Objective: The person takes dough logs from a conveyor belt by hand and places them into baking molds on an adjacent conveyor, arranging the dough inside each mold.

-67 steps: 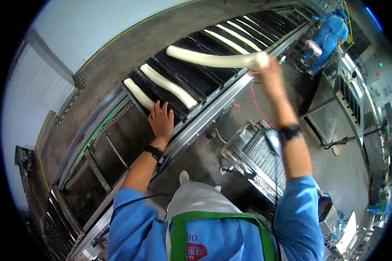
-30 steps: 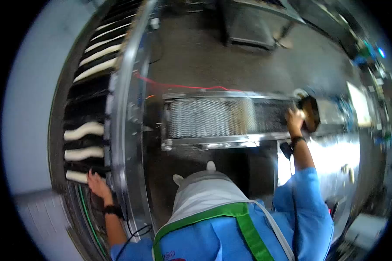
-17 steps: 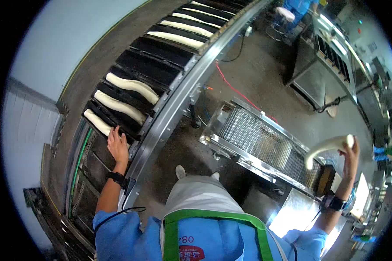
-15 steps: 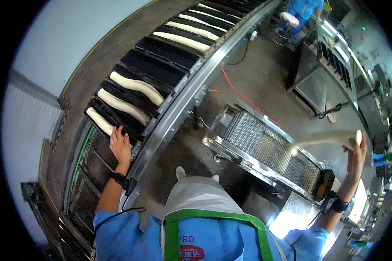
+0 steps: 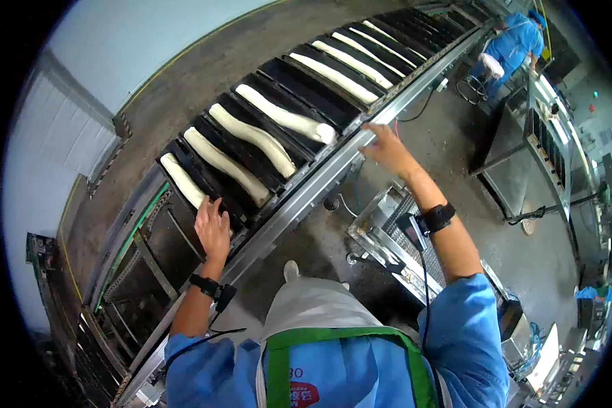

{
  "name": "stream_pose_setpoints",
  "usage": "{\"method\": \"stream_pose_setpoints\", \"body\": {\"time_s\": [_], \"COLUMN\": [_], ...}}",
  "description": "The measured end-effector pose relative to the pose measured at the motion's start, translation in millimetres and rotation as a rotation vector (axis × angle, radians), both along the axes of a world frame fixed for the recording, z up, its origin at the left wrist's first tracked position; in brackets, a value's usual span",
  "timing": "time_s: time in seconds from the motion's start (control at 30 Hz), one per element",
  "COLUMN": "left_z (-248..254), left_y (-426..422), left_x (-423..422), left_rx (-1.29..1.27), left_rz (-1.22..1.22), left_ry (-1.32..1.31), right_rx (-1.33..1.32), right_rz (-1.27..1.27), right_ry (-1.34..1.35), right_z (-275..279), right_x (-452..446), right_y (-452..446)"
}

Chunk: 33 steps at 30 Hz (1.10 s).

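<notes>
Long white dough strips lie in black trays on a metal conveyor (image 5: 299,204). My left hand (image 5: 213,228) rests with its fingers spread on the lower end of the nearest dough strip (image 5: 181,180). My right hand (image 5: 389,151) is in the air just past the conveyor's near rail, fingers apart and nothing in it. Closest to it is a dough strip (image 5: 285,118) whose thick, rounded end sits at the tray's near edge. Between these two strips lie a wavy strip (image 5: 251,134) and another strip (image 5: 226,163).
A mesh belt machine (image 5: 404,231) stands below my right forearm. Further up the conveyor, more strips (image 5: 333,76) lie in trays. A co-worker in blue (image 5: 517,44) is at the upper right, beside a stool (image 5: 489,66) and a steel table (image 5: 506,139).
My right hand has swung from the far right back to the conveyor and let go of its dough strip, which now lies in a tray. My left hand stays at the nearest strip.
</notes>
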<state>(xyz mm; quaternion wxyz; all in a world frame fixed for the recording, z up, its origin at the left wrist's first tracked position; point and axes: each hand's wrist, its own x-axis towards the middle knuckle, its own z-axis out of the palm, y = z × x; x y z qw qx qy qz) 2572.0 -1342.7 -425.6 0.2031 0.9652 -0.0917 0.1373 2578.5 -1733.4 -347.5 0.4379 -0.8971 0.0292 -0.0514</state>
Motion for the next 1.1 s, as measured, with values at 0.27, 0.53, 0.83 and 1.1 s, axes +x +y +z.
{"method": "stream_pose_setpoints", "body": {"time_s": [0.27, 0.53, 0.83, 1.1], "left_z": [-6.8, -26.0, -43.0, -5.9], "left_y": [2.2, 22.2, -110.1, -119.7], "left_x": [1.3, 15.9, 51.8, 43.8], "left_rx": [0.071, 0.36, 0.314, 0.321], "left_rz": [-0.068, -0.109, -0.415, -0.508], "left_ry": [-0.032, -0.143, 0.058, 0.067], "right_rx": [-0.201, -0.307, -0.698, -0.966], "right_rz": [-0.029, -0.501, -0.925, -1.016], "right_ry": [0.45, 0.628, 1.013, 1.068], "right_z": [-93.0, -159.8, -128.7, -142.0], "right_x": [-130.0, -350.2, -457.9, -554.9], "right_y": [-121.9, -168.5, -166.6, -226.8]}}
